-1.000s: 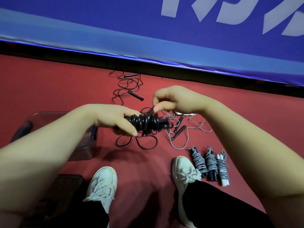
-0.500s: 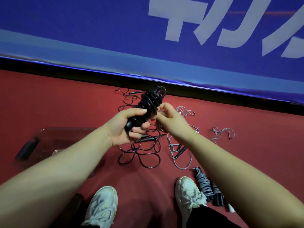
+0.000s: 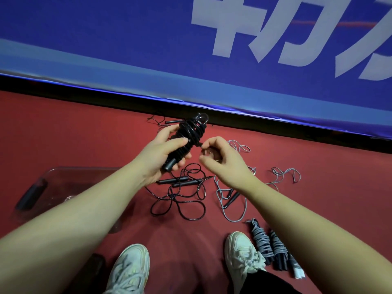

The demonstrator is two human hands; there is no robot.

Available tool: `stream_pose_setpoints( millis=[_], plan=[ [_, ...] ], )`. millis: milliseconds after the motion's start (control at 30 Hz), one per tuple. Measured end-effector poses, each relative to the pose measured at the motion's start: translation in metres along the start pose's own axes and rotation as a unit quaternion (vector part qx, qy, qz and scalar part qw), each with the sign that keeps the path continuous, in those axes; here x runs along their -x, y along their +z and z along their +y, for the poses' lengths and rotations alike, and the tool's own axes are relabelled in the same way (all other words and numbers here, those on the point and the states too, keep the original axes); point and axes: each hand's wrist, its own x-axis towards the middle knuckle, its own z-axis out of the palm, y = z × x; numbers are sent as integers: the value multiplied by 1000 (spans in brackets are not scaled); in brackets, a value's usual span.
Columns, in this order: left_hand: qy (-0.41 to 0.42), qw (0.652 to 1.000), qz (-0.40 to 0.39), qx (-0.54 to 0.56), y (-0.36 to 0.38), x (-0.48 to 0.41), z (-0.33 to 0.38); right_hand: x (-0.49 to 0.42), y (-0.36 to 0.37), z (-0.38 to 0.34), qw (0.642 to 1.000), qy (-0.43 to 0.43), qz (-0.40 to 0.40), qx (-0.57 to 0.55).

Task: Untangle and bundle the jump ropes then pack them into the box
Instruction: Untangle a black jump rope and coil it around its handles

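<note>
Two hands meet to the right of the clear box (image 3: 63, 172), raised above the red floor (image 3: 63, 132). The left hand (image 3: 161, 153) grips the lower part of the black rope bundle (image 3: 187, 134), fingers and thumb wrapped round it. One handle end pokes out below the palm and a loop stands at the top. The right hand (image 3: 220, 158) sits just beside the bundle on the side away from the box. Its fingers are curled with their tips at the coils; whether they pinch a strand cannot be told.

The left forearm crosses over the box and hides part of its near wall. Right of the box, under the hands, a loose black rope (image 3: 180, 198) sprawls with its handles. Farther right a grey rope (image 3: 231, 209) lies tangled, partly covered by the right wrist. Well right of the box, beside the right shoe (image 3: 241, 253), grey wound bundles (image 3: 265, 245) lie side by side, partly hidden by the right forearm. Beyond the box a blue banner (image 3: 127, 49) runs along the floor's edge.
</note>
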Motion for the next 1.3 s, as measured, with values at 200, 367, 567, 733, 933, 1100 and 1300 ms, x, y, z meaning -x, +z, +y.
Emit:
stream_pose_setpoints(
  millis=[200,367,567,733,933,1100,1300],
  plan=[
    [44,997,-37,-54,11,2,1,-5,4,-3,974,-69,213,-25],
    [86,988,10,-129,26,-1,-1,-17,6,-15,935,-44,314,-157],
    [120,976,4,-183,29,1,7,-29,9,-18,934,-10,291,-207],
    [161,965,-34,-202,38,6,13,-37,2,-29,909,-19,286,-302],
    [179,960,-52,-209,42,9,15,-45,-4,-37,879,4,250,-405],
    [183,974,-48,-123,41,8,15,-48,-5,-32,904,8,255,-343],
    [161,985,-57,-2,41,4,19,-49,-1,-9,815,150,232,-510]
  ],
)
